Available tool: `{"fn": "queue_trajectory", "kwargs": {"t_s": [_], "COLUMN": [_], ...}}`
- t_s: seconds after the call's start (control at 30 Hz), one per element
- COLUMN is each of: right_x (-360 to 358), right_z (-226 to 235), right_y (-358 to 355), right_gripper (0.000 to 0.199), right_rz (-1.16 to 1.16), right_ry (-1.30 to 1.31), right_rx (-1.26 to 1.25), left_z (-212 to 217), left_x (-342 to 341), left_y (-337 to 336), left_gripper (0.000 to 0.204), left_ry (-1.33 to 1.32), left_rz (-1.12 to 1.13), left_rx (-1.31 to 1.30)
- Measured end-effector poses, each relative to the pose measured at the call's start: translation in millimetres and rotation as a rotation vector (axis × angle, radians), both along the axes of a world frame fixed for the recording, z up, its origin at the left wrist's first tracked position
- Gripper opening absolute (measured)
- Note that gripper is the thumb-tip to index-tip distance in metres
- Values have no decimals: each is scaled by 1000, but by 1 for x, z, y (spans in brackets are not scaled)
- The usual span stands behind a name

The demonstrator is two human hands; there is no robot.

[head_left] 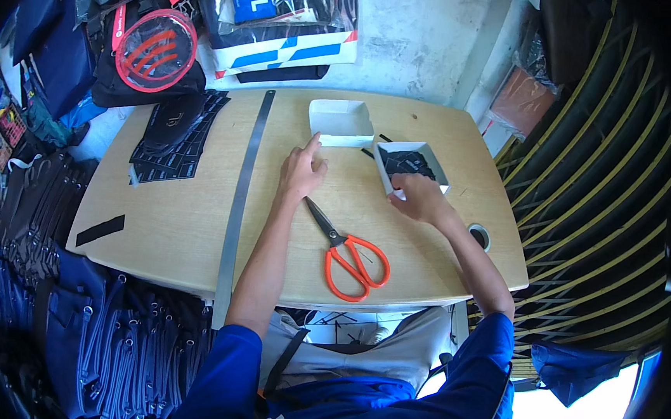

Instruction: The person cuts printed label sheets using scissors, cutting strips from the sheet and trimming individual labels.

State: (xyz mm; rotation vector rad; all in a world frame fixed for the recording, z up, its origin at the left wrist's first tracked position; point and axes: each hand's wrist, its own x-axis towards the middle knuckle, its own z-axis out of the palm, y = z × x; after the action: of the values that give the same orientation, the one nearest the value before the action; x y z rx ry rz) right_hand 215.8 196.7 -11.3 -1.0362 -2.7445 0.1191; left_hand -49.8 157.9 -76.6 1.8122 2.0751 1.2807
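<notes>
On the wooden table, my left hand [302,174] reaches up with its index finger stretched toward the near edge of an open white cardboard box [340,138]. Its thumb stands apart, and the palm holds nothing. My right hand [422,200] is closed over the near wall of a second white box [442,170], where black flat pieces [410,163] with light print lie inside. Between my forearms rest large scissors [336,241] with orange handles, blades pointing away. Two short black strips [367,152] lie between the boxes.
A long metal ruler [242,191] crosses the table on the left. Black printed sheets [173,140] lie beyond it, and a black strip [101,230] near the left edge. A tape roll [478,237] sits at the right edge. A folding metal gate [595,173] stands close by on the right.
</notes>
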Motion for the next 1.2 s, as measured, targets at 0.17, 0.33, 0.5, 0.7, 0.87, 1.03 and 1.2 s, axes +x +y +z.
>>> {"fn": "queue_trajectory", "kwargs": {"t_s": [0.17, 0.33, 0.5, 0.7, 0.87, 1.03, 1.2], "right_x": [-36, -51, -70, -90, -82, -70, -71], "right_z": [10, 10, 13, 5, 14, 16, -7], "right_y": [-35, -55, -66, -51, -62, -102, -142], "right_gripper": [18, 17, 17, 24, 38, 36, 37], "right_rz": [135, 210, 248, 309, 198, 62, -19], "right_ry": [-15, 11, 21, 105, 351, 622, 534], "right_rx": [-41, -72, -123, -199, -349, -362, -382], "left_z": [-1, -6, -9, -10, 6, 33, 53], "left_x": [-3, -1, -7, -24, -16, -45, -115], "left_y": [-3, 5, 6, 3, -16, -27, -44], "left_gripper": [63, 58, 48, 42, 46, 47, 48], "left_ry": [7, -130, -320, -338, -363, -314, -224], "left_rz": [-14, -76, -74, 7, 58, 167, 319], "left_rx": [-2, 55, 144, 272, 329, 292, 250]}}
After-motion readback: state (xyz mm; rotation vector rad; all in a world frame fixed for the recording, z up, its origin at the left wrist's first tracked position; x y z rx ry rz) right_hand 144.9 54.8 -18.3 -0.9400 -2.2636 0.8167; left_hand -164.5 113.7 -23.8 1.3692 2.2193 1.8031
